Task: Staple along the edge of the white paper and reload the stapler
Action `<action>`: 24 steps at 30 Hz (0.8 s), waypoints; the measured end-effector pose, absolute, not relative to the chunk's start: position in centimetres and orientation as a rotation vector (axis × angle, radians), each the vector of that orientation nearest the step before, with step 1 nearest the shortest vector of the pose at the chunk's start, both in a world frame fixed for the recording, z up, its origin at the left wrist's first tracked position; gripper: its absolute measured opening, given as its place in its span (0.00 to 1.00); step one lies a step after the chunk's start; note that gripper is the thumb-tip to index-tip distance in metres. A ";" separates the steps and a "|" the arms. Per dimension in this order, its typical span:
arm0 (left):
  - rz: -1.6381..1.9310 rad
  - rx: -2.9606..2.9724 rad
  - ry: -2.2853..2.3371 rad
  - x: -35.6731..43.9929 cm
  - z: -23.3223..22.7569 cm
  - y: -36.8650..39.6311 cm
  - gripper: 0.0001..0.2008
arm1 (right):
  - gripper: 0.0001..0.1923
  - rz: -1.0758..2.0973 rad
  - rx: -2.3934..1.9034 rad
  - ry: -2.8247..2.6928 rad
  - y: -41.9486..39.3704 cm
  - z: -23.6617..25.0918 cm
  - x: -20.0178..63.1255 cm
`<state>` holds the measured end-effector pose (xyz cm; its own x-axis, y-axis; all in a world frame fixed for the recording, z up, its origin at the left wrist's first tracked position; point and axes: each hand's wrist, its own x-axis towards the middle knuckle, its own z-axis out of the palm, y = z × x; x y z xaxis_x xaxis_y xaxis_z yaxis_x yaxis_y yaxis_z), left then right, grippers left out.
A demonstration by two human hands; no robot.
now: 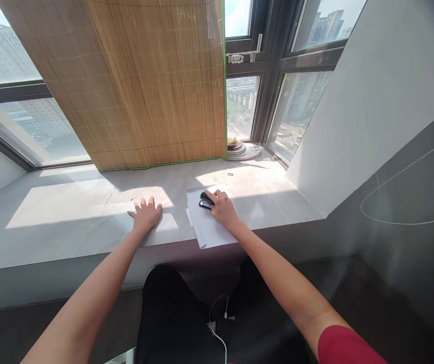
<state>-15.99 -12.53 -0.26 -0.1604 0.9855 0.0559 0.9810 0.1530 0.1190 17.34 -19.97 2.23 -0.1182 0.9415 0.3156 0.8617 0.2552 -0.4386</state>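
Observation:
My right hand (222, 208) is closed around a small black stapler (205, 200), whose front end points left over white paper (213, 230). The sheets lie on the window sill, and their near end reaches the sill's front edge. To the left, my left hand (147, 215) rests flat on the sill with its fingers spread, holding nothing. Behind the paper, a small staple strip (230, 174) seems to lie in the sunlight.
A bamboo blind (163, 91) hangs over the window behind the sill (68, 202). Stacked plates (239, 149) stand in the far right corner. A bead cord (391, 223) loops at the right wall, and a white cable (217, 334) hangs below.

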 end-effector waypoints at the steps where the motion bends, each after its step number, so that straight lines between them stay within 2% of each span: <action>1: 0.199 2.015 2.360 -16.0 -0.3 -12.6 0.40 | 0.33 0.193 -1.641 -2.006 -19.8 2.1 17.7; 9: 0.197 2.016 2.378 -16.0 -0.2 -12.5 0.39 | 0.32 0.181 -1.694 -1.850 -19.4 0.8 28.5; 15: 0.190 2.003 2.388 -15.7 0.1 -12.7 0.39 | 0.32 0.126 -1.639 -1.852 -19.0 1.8 33.4; 18: 0.193 1.999 2.384 -15.7 0.1 -12.7 0.39 | 0.22 0.057 -1.977 -1.715 -18.3 2.0 36.8; 21: 0.184 1.991 2.381 -15.8 -0.1 -12.6 0.39 | 0.22 0.044 -2.405 -1.633 -17.7 1.3 39.3; 24: 0.200 2.003 2.384 -15.8 -0.2 -12.6 0.39 | 0.20 0.026 -2.471 -1.700 -17.5 0.3 39.9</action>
<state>-15.85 -12.58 -0.24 -0.1756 0.9823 0.0658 0.9795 0.1676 0.1117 39.91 -17.47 0.29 0.3607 0.9303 0.0663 0.9279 -0.3507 -0.1264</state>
